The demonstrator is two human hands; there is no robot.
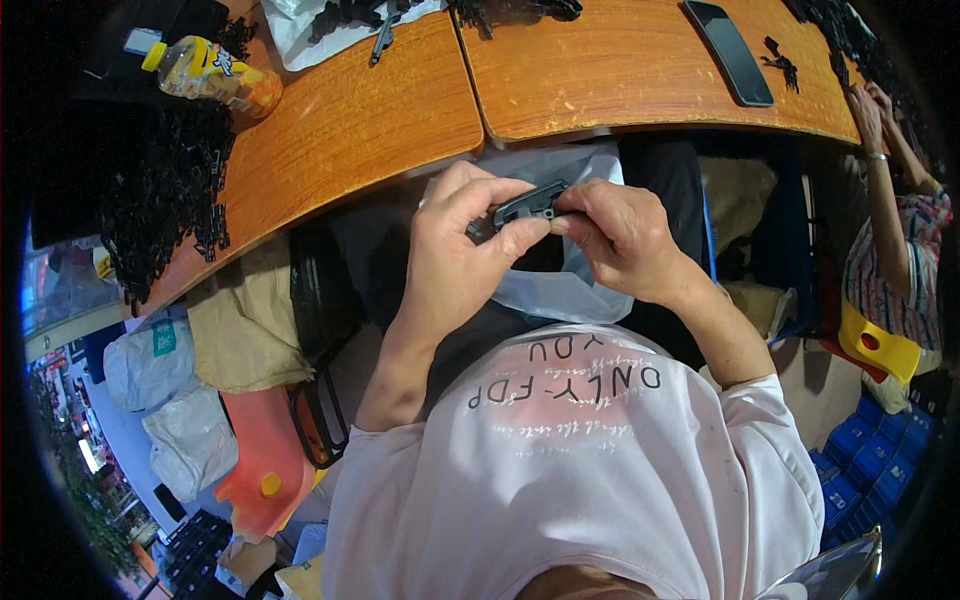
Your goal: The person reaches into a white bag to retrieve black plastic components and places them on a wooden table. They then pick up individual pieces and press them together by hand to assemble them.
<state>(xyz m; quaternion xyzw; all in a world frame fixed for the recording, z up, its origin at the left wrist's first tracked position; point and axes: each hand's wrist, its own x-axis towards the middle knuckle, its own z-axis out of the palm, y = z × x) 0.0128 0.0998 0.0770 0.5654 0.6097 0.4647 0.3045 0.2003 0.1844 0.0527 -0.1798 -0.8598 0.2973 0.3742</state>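
Head view: the left hand (455,250) and right hand (620,240) both hold a pinching grip on a small black plastic part (528,205) above the lap, just short of the bench (400,110), where a slipped fingertip, apparently on a narrow edge, could drop it.

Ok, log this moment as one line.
left hand: grips small black plastic part | right hand: pinches its end | below: clear plastic bag

black plastic part (527,207): ends hidden by both hands | co-worker's hand (868,112): cut by rim
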